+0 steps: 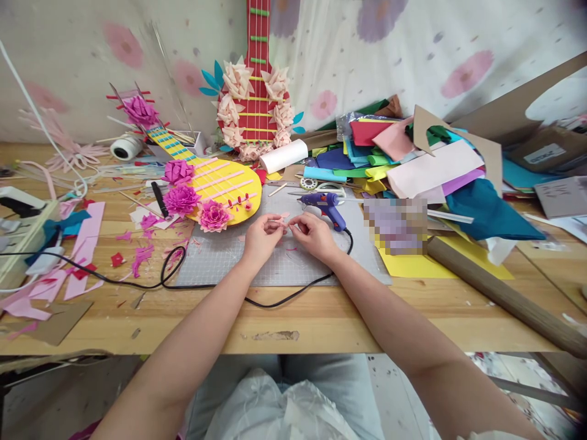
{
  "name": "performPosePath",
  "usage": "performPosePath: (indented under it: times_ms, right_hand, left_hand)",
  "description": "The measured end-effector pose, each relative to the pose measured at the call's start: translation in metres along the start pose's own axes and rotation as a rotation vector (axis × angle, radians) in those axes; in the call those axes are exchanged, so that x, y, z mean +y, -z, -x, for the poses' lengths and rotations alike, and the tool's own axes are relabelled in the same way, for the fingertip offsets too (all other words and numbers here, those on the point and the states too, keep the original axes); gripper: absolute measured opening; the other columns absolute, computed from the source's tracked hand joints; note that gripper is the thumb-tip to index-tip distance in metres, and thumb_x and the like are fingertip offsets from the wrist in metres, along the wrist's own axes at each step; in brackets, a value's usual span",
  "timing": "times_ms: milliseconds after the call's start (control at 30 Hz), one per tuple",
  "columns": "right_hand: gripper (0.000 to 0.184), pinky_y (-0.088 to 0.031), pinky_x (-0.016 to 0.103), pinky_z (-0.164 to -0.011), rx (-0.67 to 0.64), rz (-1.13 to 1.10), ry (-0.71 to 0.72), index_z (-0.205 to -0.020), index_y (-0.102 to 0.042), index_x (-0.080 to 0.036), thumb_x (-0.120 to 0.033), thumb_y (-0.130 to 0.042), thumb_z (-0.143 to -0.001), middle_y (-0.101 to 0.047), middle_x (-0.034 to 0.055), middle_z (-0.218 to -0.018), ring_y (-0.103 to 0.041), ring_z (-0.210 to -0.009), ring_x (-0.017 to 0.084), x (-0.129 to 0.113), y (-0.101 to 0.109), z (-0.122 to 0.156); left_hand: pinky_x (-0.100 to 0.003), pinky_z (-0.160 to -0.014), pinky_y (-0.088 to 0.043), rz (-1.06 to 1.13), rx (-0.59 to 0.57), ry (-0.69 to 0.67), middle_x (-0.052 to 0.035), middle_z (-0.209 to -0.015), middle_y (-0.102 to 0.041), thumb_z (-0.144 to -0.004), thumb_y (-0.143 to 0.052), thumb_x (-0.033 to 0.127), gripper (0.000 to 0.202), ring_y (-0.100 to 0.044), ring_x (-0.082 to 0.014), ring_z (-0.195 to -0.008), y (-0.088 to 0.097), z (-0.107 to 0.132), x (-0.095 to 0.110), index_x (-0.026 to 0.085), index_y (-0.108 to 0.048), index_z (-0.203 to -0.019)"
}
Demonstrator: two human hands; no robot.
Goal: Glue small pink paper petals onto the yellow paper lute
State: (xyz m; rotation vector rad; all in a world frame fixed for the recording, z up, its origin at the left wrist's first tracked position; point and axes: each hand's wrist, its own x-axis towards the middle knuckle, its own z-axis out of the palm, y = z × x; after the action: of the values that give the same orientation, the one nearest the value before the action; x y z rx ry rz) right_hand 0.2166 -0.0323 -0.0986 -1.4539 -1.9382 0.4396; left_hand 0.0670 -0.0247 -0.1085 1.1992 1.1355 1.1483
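My left hand [261, 243] and my right hand [315, 237] meet above a grey cutting mat [348, 269]. Between my left fingertips is a small pink paper piece [285, 216], its exact shape too small to make out. The right fingertips pinch close against it; whether they grip the same piece is hidden. Just behind my right hand lies a blue glue gun [325, 206], its nozzle facing left. A yellow paper lute [227, 189] with pink strips and magenta paper flowers [214, 214] rests at the mat's left side, beside my left hand.
A red paper guitar [259, 110] with pale flowers leans at the back. Coloured paper [426, 165] is heaped on the right, near a brown roll [499, 293]. The glue gun's black cord [284, 304] loops across the front. Pink scraps [87, 250] and a power strip [22, 244] lie left.
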Motion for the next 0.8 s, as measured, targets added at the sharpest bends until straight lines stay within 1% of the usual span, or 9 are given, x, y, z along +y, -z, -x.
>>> performPosePath:
  times_ms: [67,167,267,400,500,600,667,733,800]
  right_hand:
    - [0.018,-0.037,0.024,-0.062,0.040,0.010,-0.048,-0.086,-0.066,-0.018,-0.023,-0.050,-0.081,-0.052,0.0002,-0.068,-0.050,-0.065,0.013,0.002,0.000,-0.002]
    - [0.019,-0.037,0.026,-0.062,0.092,0.077,-0.192,-0.086,-0.067,-0.017,-0.024,-0.050,-0.080,-0.056,0.0012,-0.069,-0.052,-0.066,0.014,0.009,0.000,-0.006]
    - [0.022,-0.039,0.027,-0.064,0.043,0.164,-0.287,-0.090,-0.069,-0.018,-0.024,-0.049,-0.081,-0.062,0.0030,-0.075,-0.056,-0.069,0.016,0.015,0.000,-0.009]
    - [0.030,-0.041,0.029,-0.070,-0.010,0.245,-0.272,-0.104,-0.068,-0.017,-0.022,-0.048,-0.082,-0.065,0.0060,-0.085,-0.059,-0.079,0.019,0.016,-0.001,-0.010]
    - [0.034,-0.042,0.029,-0.071,-0.013,0.236,-0.260,-0.110,-0.065,-0.015,-0.020,-0.049,-0.081,-0.066,0.0063,-0.084,-0.060,-0.079,0.019,0.015,0.003,-0.009]
    - [0.035,-0.041,0.028,-0.067,-0.027,0.129,-0.248,-0.112,-0.062,-0.016,-0.023,-0.053,-0.079,-0.064,0.0031,-0.076,-0.057,-0.070,0.016,0.017,0.016,-0.007]
    - [0.031,-0.040,0.027,-0.063,-0.078,-0.001,-0.233,-0.105,-0.063,-0.018,-0.031,-0.057,-0.078,-0.061,0.0007,-0.069,-0.055,-0.064,0.014,0.019,0.025,-0.005]
    - [0.028,-0.039,0.026,-0.060,-0.139,-0.160,-0.225,-0.095,-0.065,-0.018,-0.039,-0.058,-0.077,-0.057,-0.0007,-0.064,-0.051,-0.060,0.013,0.020,0.031,-0.004]
    - [0.031,-0.039,0.026,-0.058,-0.163,-0.325,-0.221,-0.091,-0.064,-0.017,-0.044,-0.059,-0.075,-0.056,-0.0008,-0.065,-0.049,-0.059,0.012,0.019,0.030,-0.004]
  left_hand:
    - [-0.024,-0.049,-0.054,0.010,0.019,0.019,-0.0046,-0.079,-0.069,-0.067,-0.068,0.020,0.029,-0.068,-0.0183,-0.074,0.000,0.000,0.002,0.016,-0.059,-0.094]
    - [-0.024,-0.048,-0.054,0.058,0.050,0.062,-0.0045,-0.078,-0.069,-0.064,-0.070,0.022,0.031,-0.068,-0.0184,-0.073,0.000,0.001,0.007,0.016,-0.059,-0.092]
    - [-0.023,-0.047,-0.053,0.127,0.048,0.097,-0.0078,-0.086,-0.070,-0.065,-0.071,0.024,0.027,-0.067,-0.0169,-0.072,-0.001,0.003,0.013,0.015,-0.060,-0.088]
    - [-0.022,-0.047,-0.053,0.184,0.047,0.150,-0.0114,-0.096,-0.070,-0.066,-0.071,0.024,0.019,-0.067,-0.0158,-0.071,-0.001,0.006,0.020,0.014,-0.059,-0.076]
    - [-0.023,-0.048,-0.053,0.231,0.049,0.200,-0.0112,-0.099,-0.070,-0.065,-0.070,0.021,0.017,-0.067,-0.0165,-0.071,0.001,0.006,0.022,0.014,-0.057,-0.072]
    - [-0.023,-0.048,-0.053,0.273,0.055,0.227,-0.0104,-0.096,-0.070,-0.065,-0.068,0.018,0.014,-0.068,-0.0172,-0.070,0.002,0.005,0.023,0.014,-0.056,-0.070]
    - [-0.023,-0.049,-0.053,0.308,0.061,0.233,-0.0088,-0.089,-0.070,-0.065,-0.068,0.017,0.013,-0.067,-0.0166,-0.070,0.002,0.005,0.024,0.013,-0.056,-0.069]
    - [-0.021,-0.050,-0.052,0.346,0.060,0.232,-0.0065,-0.082,-0.069,-0.064,-0.068,0.017,0.013,-0.065,-0.0131,-0.065,0.003,0.004,0.024,0.013,-0.058,-0.069]
    - [-0.018,-0.050,-0.051,0.381,0.047,0.237,-0.0041,-0.076,-0.068,-0.063,-0.070,0.017,0.013,-0.060,-0.0081,-0.059,0.002,0.004,0.024,0.012,-0.061,-0.071]
